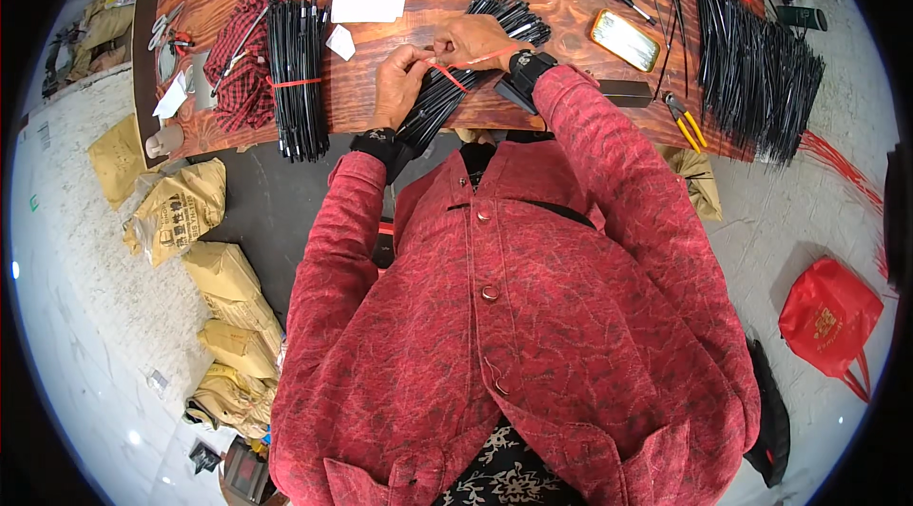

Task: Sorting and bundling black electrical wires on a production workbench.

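Note:
A bundle of thin black rods (pixel 439 112) lies aslant on the wooden table in front of me, its far ends fanned out past my hands. A thin red tie (pixel 449 76) runs across the bundle. My left hand (pixel 401 80) pinches the tie at the bundle's left side, thumb and fingers pressed together. Over the rods, my right hand (pixel 474 38) is closed with its fingers curled, holding the tie close to the left fingertips; part of the strip shows by its wrist. The exact crossing of the tie is hidden under the fingers.
Left of my hands stands another black rod bundle (pixel 299 68) with a red band, beside a checked cloth (pixel 238 59). A phone (pixel 625 40), yellow-handled pliers (pixel 685 123) and a large pile of black rods (pixel 758 68) lie to the right. White paper (pixel 366 5) lies further back.

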Available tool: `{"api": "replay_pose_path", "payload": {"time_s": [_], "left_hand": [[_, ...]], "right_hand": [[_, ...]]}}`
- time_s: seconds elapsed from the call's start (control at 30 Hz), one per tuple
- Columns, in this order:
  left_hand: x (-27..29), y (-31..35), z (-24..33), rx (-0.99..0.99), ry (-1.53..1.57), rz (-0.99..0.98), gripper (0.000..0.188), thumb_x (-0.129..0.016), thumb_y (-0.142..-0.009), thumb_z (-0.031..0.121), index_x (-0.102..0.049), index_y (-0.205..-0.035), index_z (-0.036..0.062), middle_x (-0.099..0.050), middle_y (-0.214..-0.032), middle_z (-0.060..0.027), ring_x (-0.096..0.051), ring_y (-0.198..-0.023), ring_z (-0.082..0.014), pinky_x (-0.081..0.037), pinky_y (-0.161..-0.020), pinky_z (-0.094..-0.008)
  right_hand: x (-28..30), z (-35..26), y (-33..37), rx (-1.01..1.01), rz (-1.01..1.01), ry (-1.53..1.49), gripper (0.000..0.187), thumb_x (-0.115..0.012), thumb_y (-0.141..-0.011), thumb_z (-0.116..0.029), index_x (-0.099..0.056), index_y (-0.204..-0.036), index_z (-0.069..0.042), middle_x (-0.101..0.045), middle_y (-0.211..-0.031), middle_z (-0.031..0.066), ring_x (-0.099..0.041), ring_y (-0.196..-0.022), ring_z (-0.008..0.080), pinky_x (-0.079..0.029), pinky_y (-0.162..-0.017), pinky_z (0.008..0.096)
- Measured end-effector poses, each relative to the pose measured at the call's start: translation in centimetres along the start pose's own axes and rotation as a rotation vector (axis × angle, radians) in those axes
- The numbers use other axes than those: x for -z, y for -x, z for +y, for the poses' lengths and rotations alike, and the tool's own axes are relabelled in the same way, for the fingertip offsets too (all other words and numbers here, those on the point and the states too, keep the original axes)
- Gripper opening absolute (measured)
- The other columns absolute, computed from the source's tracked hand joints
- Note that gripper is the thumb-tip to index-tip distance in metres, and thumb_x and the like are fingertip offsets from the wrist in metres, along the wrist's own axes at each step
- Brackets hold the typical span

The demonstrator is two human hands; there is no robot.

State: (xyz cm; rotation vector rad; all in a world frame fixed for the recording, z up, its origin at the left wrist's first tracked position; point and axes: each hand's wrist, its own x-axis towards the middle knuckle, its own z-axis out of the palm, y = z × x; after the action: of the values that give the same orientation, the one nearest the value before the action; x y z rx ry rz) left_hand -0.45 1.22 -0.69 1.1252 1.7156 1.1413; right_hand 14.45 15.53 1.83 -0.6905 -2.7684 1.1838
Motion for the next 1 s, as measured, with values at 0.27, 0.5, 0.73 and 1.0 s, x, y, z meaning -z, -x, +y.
{"api": "replay_pose_path", "payload": {"time_s": [0.27, 0.5, 0.73, 1.0], "left_hand": [[-0.2, 0.0, -0.5, -0.015, -0.037, 0.010, 0.007, -0.067, -0.086, 0.003, -0.066, -0.091, -0.0014, -0.067, -0.085, -0.0070, -0.062, -0.077, -0.0122, -0.051, -0.072, -0.0276], [0.2, -0.7, -1.3, 0.212, 0.017, -0.051, 0.004, -0.070, -0.084, 0.002, -0.067, -0.082, -0.0007, -0.068, -0.078, -0.0055, -0.061, -0.070, -0.0113, -0.050, -0.067, -0.0271], [1.0, -2.9, -0.3, 0.501, -0.062, -0.130, 0.007, -0.073, -0.081, 0.007, -0.069, -0.081, 0.0016, -0.067, -0.074, -0.0017, -0.059, -0.068, -0.0100, -0.047, -0.063, -0.0267], [2.5, -1.5, -0.3, 0.490, 0.137, -0.213, 0.016, -0.067, -0.089, 0.011, -0.071, -0.095, -0.0027, -0.068, -0.083, -0.0020, -0.061, -0.075, -0.0118, -0.048, -0.070, -0.0269]], "right_hand": [[0.8, -0.3, 0.2, 0.027, -0.053, 0.025, 0.035, -0.074, -0.080, -0.042, -0.064, -0.081, -0.008, -0.065, -0.080, 0.0092, -0.064, -0.078, 0.0310, -0.048, -0.067, 0.0433], [1.3, -0.5, 0.3, 0.029, -0.134, 0.044, 0.021, -0.066, -0.081, -0.029, -0.063, -0.083, -0.008, -0.064, -0.081, 0.0094, -0.063, -0.079, 0.0321, -0.048, -0.068, 0.0427], [0.9, -0.5, 0.4, 0.100, -0.132, 0.093, 0.016, -0.065, -0.079, -0.023, -0.060, -0.082, -0.008, -0.063, -0.081, 0.0111, -0.062, -0.080, 0.0341, -0.047, -0.067, 0.0445], [1.7, -0.5, 2.2, 0.132, 0.000, 0.036, 0.013, -0.064, -0.080, -0.020, -0.059, -0.082, -0.008, -0.063, -0.080, 0.0113, -0.062, -0.076, 0.0345, -0.046, -0.065, 0.0451]]}}
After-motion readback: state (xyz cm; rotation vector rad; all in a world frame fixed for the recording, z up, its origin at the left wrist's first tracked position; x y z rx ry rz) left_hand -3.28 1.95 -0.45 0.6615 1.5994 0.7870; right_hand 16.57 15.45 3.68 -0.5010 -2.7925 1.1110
